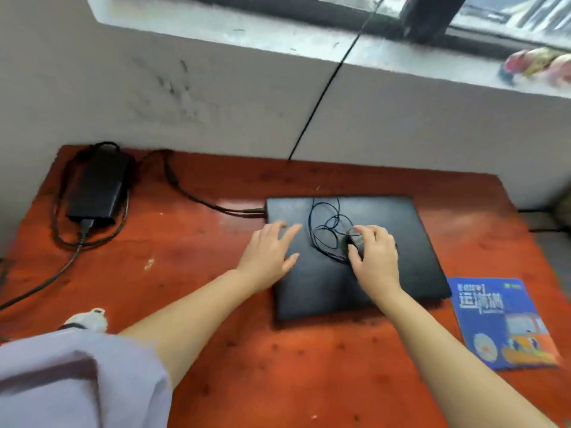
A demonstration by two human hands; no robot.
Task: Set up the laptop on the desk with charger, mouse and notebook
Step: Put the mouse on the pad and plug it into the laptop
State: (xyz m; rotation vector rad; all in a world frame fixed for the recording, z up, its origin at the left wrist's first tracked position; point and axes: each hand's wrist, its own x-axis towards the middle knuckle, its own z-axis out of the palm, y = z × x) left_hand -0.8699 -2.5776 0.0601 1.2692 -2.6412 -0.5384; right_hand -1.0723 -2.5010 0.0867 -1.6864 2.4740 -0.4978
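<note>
**Mouse still rides on the shut laptop**

While the closed laptop [355,257] lies on the desk [247,381], the right hand [375,257] curls its fingers [366,231] over a dark mouse [352,244], apparently to lift it clear; its looped cord [324,230] sprawls just beyond the fingertips. The left hand [268,254] rests flat on the lid, fingers spread, likely steadying it. Left of that hand, the charger [99,186] is plugged in; the notebook [503,322] waits to the right.

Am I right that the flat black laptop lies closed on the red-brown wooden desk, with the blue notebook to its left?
Not quite. The head view shows the blue notebook to the right of the flat black laptop, not its left. The laptop does lie closed on the red-brown wooden desk.
</note>
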